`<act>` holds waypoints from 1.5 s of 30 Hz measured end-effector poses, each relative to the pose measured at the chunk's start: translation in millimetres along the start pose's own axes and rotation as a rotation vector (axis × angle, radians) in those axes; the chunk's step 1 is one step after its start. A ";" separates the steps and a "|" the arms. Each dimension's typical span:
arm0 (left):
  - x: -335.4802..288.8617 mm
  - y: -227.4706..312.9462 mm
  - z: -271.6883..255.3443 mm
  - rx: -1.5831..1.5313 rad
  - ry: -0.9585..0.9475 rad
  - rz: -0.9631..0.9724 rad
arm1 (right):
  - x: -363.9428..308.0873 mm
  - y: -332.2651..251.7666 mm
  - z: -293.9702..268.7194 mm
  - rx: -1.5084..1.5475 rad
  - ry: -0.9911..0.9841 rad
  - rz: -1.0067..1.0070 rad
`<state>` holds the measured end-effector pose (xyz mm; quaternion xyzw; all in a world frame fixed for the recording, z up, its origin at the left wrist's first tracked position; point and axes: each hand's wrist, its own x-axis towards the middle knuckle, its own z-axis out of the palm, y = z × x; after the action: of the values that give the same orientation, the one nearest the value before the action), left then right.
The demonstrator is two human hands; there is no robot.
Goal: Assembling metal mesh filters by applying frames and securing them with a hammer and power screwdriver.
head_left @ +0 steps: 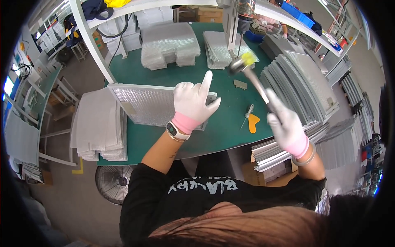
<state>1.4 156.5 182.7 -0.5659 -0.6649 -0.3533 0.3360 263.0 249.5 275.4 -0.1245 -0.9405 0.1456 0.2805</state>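
The right hand (pixel 286 125) was closed around the handle of a yellow-faced mallet (pixel 256 85), whose blurred head was over the green worktable (pixel 222 142). The left hand (pixel 191 101) had its index finger and thumb stretched out and the other fingers folded; I could not tell whether these gripped the framed foil-faced panel (pixel 145 103), partly hidden behind this hand. A screwdriver (pixel 248 113) lay beside an orange scraper (pixel 253 122).

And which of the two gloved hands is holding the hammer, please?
The right hand: it grips the yellow-ended hammer. The left hand shows no tool; its index finger is extended.
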 end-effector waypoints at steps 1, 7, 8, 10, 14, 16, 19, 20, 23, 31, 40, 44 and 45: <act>-0.3 0.5 1.4 0.004 0.013 -0.009 | 0.7 -8.5 -6.6 0.107 0.001 0.144; 0.1 7.3 3.4 -0.028 0.042 -0.036 | -20.7 17.1 38.9 -0.007 -0.178 0.177; -0.6 6.7 0.6 -0.047 0.052 -0.023 | -25.0 19.1 46.2 0.056 -0.256 0.362; -0.9 7.2 -4.3 -0.066 0.056 -0.022 | -42.2 47.0 76.1 0.119 -0.285 0.424; -4.8 4.6 2.3 -0.088 0.106 0.033 | -66.8 105.1 159.0 0.068 -0.330 0.451; -4.1 4.2 4.1 -0.098 0.131 0.050 | -42.9 106.5 160.3 -0.057 -0.193 0.333; -3.0 3.9 2.9 -0.101 0.129 0.061 | 40.6 92.5 112.9 -0.133 0.490 0.079; -4.3 2.9 2.3 -0.084 0.107 0.052 | 76.4 70.1 85.4 0.311 0.652 0.115; -5.6 -0.8 11.2 -0.064 0.253 0.053 | 171.0 8.8 19.7 0.624 0.755 -0.113; 5.9 3.3 14.6 -0.112 0.042 0.032 | 228.1 4.2 -7.3 1.552 0.317 -0.057; -10.5 -13.2 -11.7 -0.610 0.010 0.024 | 150.7 -1.9 82.7 1.604 0.250 -0.019; -9.3 -8.3 -11.5 -0.629 0.012 0.028 | 147.3 -0.7 67.5 1.553 0.356 -0.027; -7.0 -7.8 -15.7 -0.643 -0.014 0.002 | 158.5 -3.8 52.1 1.530 0.377 -0.046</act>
<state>-4.7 138.7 184.3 -0.6461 -0.5211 -0.5410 0.1356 104.4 285.4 312.9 0.1000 -0.5181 0.7229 0.4460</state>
